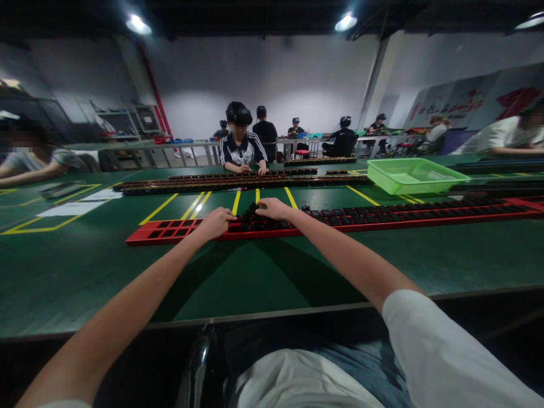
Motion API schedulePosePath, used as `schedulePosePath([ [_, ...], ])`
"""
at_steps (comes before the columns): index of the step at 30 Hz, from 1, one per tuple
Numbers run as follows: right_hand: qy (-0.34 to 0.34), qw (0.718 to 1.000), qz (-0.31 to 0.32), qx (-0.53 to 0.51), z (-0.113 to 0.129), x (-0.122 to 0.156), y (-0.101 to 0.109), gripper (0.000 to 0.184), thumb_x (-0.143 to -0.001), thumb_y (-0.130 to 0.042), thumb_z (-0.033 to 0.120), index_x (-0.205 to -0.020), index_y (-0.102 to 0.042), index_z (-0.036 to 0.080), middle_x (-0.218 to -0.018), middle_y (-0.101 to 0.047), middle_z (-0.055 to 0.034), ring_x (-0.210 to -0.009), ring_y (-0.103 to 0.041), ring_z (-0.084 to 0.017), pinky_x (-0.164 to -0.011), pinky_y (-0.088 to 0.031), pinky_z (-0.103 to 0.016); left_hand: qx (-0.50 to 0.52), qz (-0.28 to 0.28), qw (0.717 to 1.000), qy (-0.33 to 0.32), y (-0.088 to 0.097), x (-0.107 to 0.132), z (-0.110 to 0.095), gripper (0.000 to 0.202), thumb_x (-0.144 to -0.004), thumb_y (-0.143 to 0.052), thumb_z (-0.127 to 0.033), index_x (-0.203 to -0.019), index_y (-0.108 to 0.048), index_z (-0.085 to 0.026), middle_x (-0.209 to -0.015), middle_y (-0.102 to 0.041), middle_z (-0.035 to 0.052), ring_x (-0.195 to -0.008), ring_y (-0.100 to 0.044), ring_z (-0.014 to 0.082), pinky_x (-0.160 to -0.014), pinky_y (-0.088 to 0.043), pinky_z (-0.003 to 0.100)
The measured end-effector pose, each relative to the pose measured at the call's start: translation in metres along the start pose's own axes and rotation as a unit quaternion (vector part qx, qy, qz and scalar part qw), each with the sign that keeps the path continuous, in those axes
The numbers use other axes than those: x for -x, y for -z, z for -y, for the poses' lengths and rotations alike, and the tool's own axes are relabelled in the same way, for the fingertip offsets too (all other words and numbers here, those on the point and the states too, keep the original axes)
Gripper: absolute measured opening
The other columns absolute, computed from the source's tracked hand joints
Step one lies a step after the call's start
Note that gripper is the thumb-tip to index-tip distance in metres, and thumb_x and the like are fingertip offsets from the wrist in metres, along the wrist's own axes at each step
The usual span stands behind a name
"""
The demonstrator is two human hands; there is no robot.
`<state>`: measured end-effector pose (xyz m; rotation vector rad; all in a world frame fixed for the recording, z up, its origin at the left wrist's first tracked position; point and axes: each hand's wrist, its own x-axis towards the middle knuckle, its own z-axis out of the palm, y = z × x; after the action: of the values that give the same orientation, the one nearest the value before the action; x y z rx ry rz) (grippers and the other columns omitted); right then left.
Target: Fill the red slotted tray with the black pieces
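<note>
A long red tray lies across the green table in front of me. Its left end shows bare square slots, while small black square parts fill much of the rest. My left hand rests over the slotted end, fingers bent together with the tips at the black parts; what they pinch, if anything, is hidden. Just to the right, my right hand is closed, thumb and fingers around a small black part above the tray. The part's exact kind is too small to tell.
A light green plastic basket stands behind the tray on the right. Long dark strips lie farther back, before a co-worker in a striped jacket. White papers and yellow tape lines mark the table at left. Other people sit at both sides.
</note>
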<state>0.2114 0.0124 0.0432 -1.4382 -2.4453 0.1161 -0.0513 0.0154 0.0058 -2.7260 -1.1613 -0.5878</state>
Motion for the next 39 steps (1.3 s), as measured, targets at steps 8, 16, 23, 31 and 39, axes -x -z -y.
schedulePosePath([
  [8,0.061,0.994,0.086,0.039,-0.016,-0.066,-0.012,0.07,-0.065,-0.058,-0.008,-0.128,-0.065,0.021,-0.137,-0.061,-0.0089,-0.122,-0.06,-0.025,-0.1,-0.048,-0.03,0.007,-0.016,1.0,-0.01,-0.004,0.0,0.004,0.049,-0.076,-0.042,-0.004,-0.106,-0.078,-0.021,-0.109,-0.073,0.005,-0.101,-0.066,0.0209,-0.097,-0.052,0.035],
  [16,0.05,0.997,0.053,0.034,-0.024,-0.071,-0.008,0.045,-0.07,-0.076,0.008,-0.114,-0.069,0.016,-0.114,-0.071,-0.009,-0.099,-0.066,-0.021,-0.084,-0.049,-0.026,0.017,-0.026,0.999,-0.014,-0.005,0.0,0.005,0.046,-0.077,-0.043,-0.003,-0.104,-0.077,-0.019,-0.107,-0.072,0.0058,-0.101,-0.065,0.0215,-0.098,-0.052,0.038],
  [23,0.033,0.984,-0.131,-0.12,0.01,-0.037,0.001,0.024,-0.089,-0.065,0.033,-0.103,-0.068,0.014,-0.098,-0.071,-0.0065,-0.084,-0.062,-0.016,-0.074,-0.044,-0.025,0.078,-0.145,0.985,-0.042,0.0,0.001,-0.015,0.047,-0.086,-0.052,-0.014,-0.133,-0.056,-0.019,-0.139,-0.051,0.0104,-0.127,-0.052,0.0259,-0.107,-0.046,0.043],
  [31,0.055,0.975,-0.136,-0.166,0.054,0.003,-0.006,0.028,-0.089,-0.063,0.043,-0.085,-0.063,0.015,-0.079,-0.066,-0.0014,-0.07,-0.056,-0.013,-0.061,-0.036,-0.023,0.159,-0.188,0.966,-0.078,0.003,0.0,-0.033,0.034,-0.083,-0.066,-0.018,-0.115,-0.057,-0.02,-0.111,-0.06,0.0061,-0.105,-0.06,0.0219,-0.092,-0.052,0.037],
  [39,-0.016,0.986,-0.141,0.092,0.039,0.04,-0.025,0.024,-0.097,-0.049,0.032,-0.094,-0.066,0.016,-0.102,-0.069,-0.0126,-0.097,-0.058,-0.024,-0.081,-0.042,-0.034,0.172,-0.142,0.972,-0.077,-0.005,0.004,-0.011,0.041,-0.087,-0.06,-0.018,-0.128,-0.055,-0.02,-0.117,-0.057,0.0079,-0.11,-0.058,0.0228,-0.098,-0.05,0.041],
])
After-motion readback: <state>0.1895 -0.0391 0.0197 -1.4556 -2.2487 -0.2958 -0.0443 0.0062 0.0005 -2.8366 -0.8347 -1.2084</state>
